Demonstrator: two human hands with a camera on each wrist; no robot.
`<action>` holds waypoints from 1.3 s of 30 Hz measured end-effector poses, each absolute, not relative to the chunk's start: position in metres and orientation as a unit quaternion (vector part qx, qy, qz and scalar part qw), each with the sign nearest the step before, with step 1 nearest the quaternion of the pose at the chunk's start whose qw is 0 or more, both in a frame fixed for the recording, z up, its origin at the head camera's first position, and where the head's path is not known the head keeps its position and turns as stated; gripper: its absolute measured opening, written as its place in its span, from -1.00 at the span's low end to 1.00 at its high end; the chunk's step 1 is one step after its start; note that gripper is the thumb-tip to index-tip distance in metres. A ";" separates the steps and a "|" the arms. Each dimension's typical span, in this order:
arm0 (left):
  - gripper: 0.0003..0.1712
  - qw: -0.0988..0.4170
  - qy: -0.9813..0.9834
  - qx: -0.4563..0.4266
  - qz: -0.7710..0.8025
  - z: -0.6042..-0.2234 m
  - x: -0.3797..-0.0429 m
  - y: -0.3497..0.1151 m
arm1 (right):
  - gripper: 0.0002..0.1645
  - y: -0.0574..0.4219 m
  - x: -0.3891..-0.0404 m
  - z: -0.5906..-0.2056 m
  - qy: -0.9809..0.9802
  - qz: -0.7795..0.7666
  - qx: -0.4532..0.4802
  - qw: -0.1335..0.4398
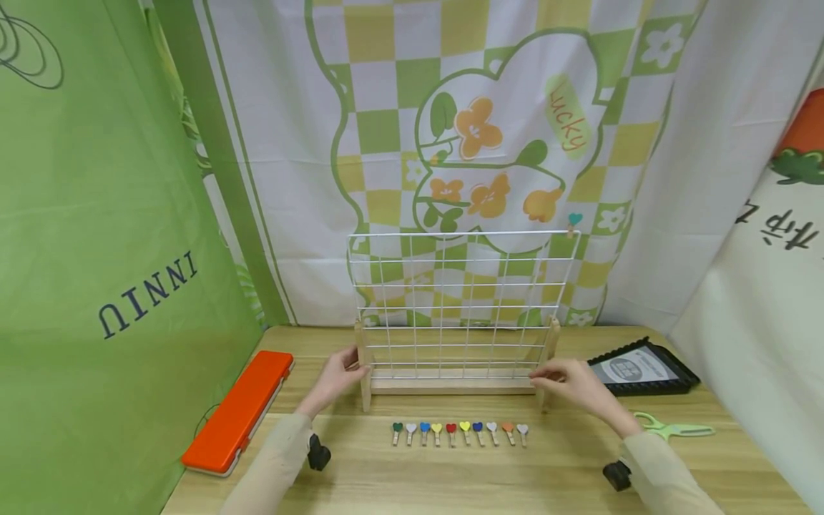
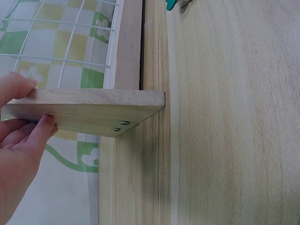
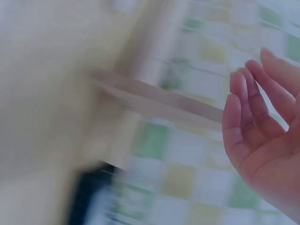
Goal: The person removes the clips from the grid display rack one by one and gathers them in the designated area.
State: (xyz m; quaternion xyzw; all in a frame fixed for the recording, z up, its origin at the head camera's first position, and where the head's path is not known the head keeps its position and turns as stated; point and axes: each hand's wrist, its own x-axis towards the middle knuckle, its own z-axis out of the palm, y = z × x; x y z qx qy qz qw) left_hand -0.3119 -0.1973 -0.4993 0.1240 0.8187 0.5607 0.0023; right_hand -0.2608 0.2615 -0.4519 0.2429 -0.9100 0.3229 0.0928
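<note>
A white wire grid stands upright in a wooden stand. My left hand holds the stand's left wooden upright, thumb on one face and fingers on the other. Close by the right upright is my right hand. Its fingers are loosely bent and hold nothing, apart from the wood in the blurred right wrist view. A teal heart clothespin is clipped at the grid's top right corner. Several small heart clothespins in mixed colours lie in a row before the stand.
On the left lies an orange-red case. To the right are a black tray with a printed sheet and light green scissors. A checked curtain hangs behind the grid, with more cloth at both sides.
</note>
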 end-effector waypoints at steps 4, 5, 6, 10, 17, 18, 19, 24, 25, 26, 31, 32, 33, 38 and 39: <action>-0.37 0.001 0.820 0.125 0.559 -0.500 -0.312 -0.197 | -0.84 0.269 -0.264 -0.398 -0.902 0.315 0.235 0.177; -0.37 0.001 0.820 0.126 0.558 -0.500 -0.312 -0.198 | -0.84 0.270 -0.265 -0.384 -0.897 0.317 0.232 0.199; -0.38 0.001 0.820 0.125 0.558 -0.500 -0.312 -0.197 | -0.83 0.273 -0.266 -0.370 -0.892 0.321 0.229 0.220; -0.38 0.004 0.818 0.123 0.562 -0.500 -0.312 -0.196 | -0.81 0.279 -0.273 -0.321 -0.858 0.355 0.219 0.301; -0.38 0.004 0.816 0.127 0.563 -0.501 -0.311 -0.198 | -0.80 0.281 -0.283 -0.275 -0.823 0.381 0.186 0.379; -0.37 0.005 0.816 0.126 0.565 -0.501 -0.311 -0.198 | -0.79 0.281 -0.285 -0.271 -0.822 0.383 0.181 0.380; -0.37 0.003 0.815 0.127 0.565 -0.501 -0.311 -0.198 | -0.77 0.281 -0.287 -0.268 -0.823 0.382 0.178 0.380; -0.38 0.001 0.813 0.127 0.568 -0.502 -0.312 -0.198 | -0.68 0.278 -0.297 -0.255 -0.838 0.375 0.151 0.367; -0.39 0.000 0.814 0.130 0.566 -0.502 -0.312 -0.198 | -0.66 0.278 -0.298 -0.252 -0.842 0.373 0.145 0.361; -0.39 0.002 0.813 0.129 0.567 -0.502 -0.312 -0.198 | -0.65 0.277 -0.300 -0.250 -0.846 0.372 0.141 0.356; -0.40 -0.003 0.814 0.131 0.566 -0.503 -0.312 -0.198 | -0.62 0.273 -0.308 -0.242 -0.856 0.369 0.143 0.333; -0.40 -0.004 0.814 0.128 0.567 -0.503 -0.312 -0.198 | -0.62 0.272 -0.310 -0.241 -0.855 0.370 0.146 0.332; -0.40 -0.005 0.814 0.130 0.566 -0.503 -0.312 -0.198 | -0.63 0.272 -0.311 -0.240 -0.854 0.372 0.150 0.332; -0.41 -0.006 0.815 0.131 0.564 -0.503 -0.312 -0.197 | -0.70 0.273 -0.312 -0.239 -0.846 0.383 0.166 0.332; -0.41 -0.005 0.815 0.133 0.563 -0.503 -0.312 -0.197 | -0.71 0.274 -0.311 -0.239 -0.847 0.384 0.168 0.327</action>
